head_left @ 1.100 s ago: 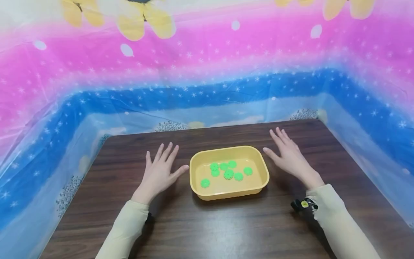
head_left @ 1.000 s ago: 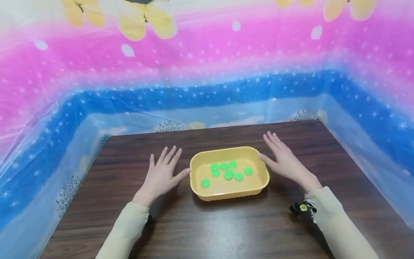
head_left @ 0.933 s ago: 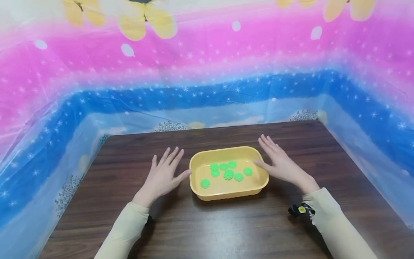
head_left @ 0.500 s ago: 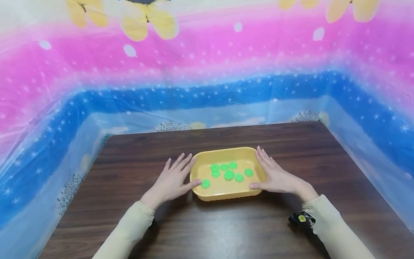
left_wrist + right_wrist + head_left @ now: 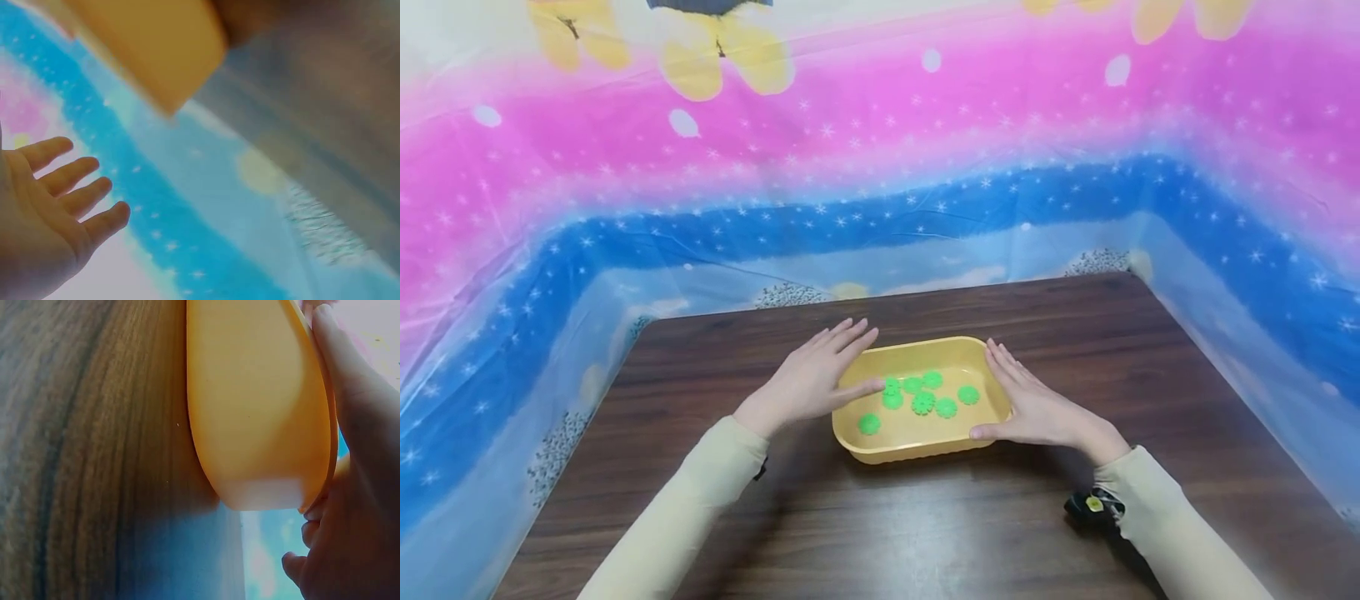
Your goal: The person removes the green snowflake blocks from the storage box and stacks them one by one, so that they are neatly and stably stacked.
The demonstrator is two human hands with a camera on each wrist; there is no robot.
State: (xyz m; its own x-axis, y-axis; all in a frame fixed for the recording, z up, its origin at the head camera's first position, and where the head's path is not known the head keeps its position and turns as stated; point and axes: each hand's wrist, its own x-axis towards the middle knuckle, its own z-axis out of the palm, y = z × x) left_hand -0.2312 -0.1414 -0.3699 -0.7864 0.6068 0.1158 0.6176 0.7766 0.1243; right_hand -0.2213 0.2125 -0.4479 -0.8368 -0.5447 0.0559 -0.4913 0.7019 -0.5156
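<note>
A yellow plastic tray (image 5: pixel 917 452) sits on the table in the head view, with several green notched discs (image 5: pixel 946 407) scattered over its floor. My left hand (image 5: pixel 805 379) is raised over the tray's left end, fingers straight and thumb out above the discs. In the left wrist view, that hand's (image 5: pixel 44 231) fingers are spread apart from the tray (image 5: pixel 156 50), holding nothing. My right hand (image 5: pixel 1037 410) spans the tray's right end, thumb at the front corner and fingers at the back. The right wrist view has the right hand (image 5: pixel 362 494) gripping the tray's (image 5: pixel 256 412) rim.
The dark wood table (image 5: pixel 820 533) extends around the tray on every side. A patterned pink and blue cloth (image 5: pixel 850 167) hangs behind the table and along its sides. A black device (image 5: pixel 1092 507) is strapped under the right wrist.
Both hands came inward to the tray's ends. The left hand then rose from the left rim and shifted right over the tray. The right hand closed onto the right end and stayed there.
</note>
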